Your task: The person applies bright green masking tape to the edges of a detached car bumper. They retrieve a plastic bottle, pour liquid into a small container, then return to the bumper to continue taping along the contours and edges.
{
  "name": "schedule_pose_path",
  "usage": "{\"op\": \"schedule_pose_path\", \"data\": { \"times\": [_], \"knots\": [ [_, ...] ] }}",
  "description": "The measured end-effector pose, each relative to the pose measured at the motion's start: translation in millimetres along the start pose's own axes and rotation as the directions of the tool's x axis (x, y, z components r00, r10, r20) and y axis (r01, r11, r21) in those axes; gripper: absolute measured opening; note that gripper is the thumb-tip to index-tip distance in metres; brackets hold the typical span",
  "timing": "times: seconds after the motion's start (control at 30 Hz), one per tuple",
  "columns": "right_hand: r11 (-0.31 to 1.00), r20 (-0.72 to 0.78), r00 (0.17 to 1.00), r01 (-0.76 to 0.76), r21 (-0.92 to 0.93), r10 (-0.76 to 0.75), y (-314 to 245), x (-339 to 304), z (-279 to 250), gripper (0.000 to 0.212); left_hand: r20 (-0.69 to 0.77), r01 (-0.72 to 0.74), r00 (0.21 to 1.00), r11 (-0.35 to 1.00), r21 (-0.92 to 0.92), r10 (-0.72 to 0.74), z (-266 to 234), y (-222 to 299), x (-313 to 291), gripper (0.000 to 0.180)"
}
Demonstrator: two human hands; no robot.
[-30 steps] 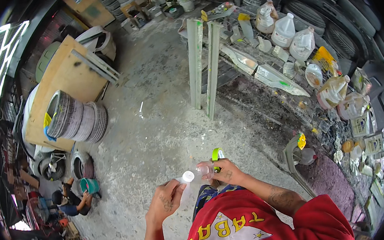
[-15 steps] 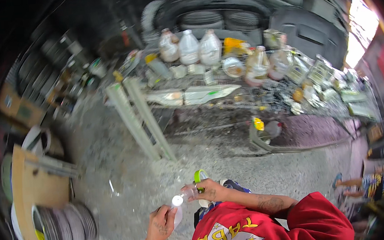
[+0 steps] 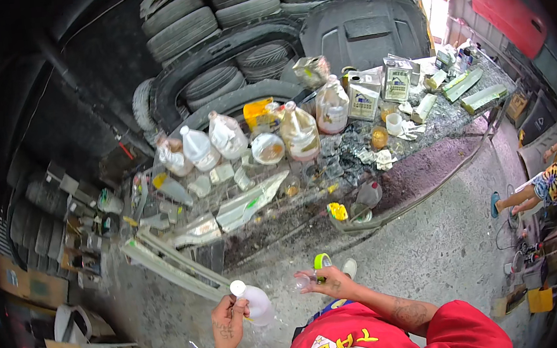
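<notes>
My left hand (image 3: 227, 322) is closed around the neck area of a translucent plastic bottle (image 3: 259, 307) with a white cap (image 3: 237, 287). The bottle leans, its body pointing right and downward. In my right hand (image 3: 333, 282), the fingers pinch a small clear plastic cup (image 3: 302, 282). A lime-green roll of tape (image 3: 318, 263) is also at that hand, by the fingers; exactly how it is held is hidden. Bottle and cup are apart, both over the concrete floor in front of the workbench.
A cluttered bench (image 3: 432, 147) ahead holds large jugs (image 3: 201, 149), metal cans (image 3: 397, 79) and crumpled rags. Long pale trim strips (image 3: 174, 270) lean at its left end. Tires (image 3: 181, 27) are stacked behind. A person's legs (image 3: 526, 199) show at far right.
My hands have moved apart, and the bottle now tilts away to the right of my left hand. The whole view has swung right, bringing the bench's far end closer.
</notes>
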State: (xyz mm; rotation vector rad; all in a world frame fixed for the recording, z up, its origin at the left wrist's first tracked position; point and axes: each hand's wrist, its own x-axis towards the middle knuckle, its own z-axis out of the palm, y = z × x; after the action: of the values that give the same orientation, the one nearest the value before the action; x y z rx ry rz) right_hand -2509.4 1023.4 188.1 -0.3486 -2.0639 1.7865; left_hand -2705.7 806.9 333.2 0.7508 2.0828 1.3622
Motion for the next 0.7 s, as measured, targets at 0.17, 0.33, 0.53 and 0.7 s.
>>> {"op": "schedule_pose_path", "data": {
  "times": [0.17,0.33,0.53,0.7],
  "knots": [
    [0.980,-0.059,0.988,-0.152,-0.127,0.145,-15,18,-96,0.046,0.113,-0.072,0.989,0.981,-0.180,0.093,70,45,111,0.024],
    [0.982,-0.244,0.959,-0.170,-0.078,0.147,-15,26,-175,0.044,0.269,-0.133,0.940,0.952,-0.277,0.210,152,86,226,0.032],
    [0.979,-0.515,0.847,-0.193,-0.065,0.133,-6,-2,-219,0.046,0.366,-0.199,0.867,0.908,-0.369,0.339,259,114,366,0.039],
    [0.950,-0.739,0.636,-0.313,0.016,0.222,-2,-37,-220,0.044,0.478,-0.147,0.807,0.901,-0.408,0.348,351,118,451,0.041]
  ]
}}
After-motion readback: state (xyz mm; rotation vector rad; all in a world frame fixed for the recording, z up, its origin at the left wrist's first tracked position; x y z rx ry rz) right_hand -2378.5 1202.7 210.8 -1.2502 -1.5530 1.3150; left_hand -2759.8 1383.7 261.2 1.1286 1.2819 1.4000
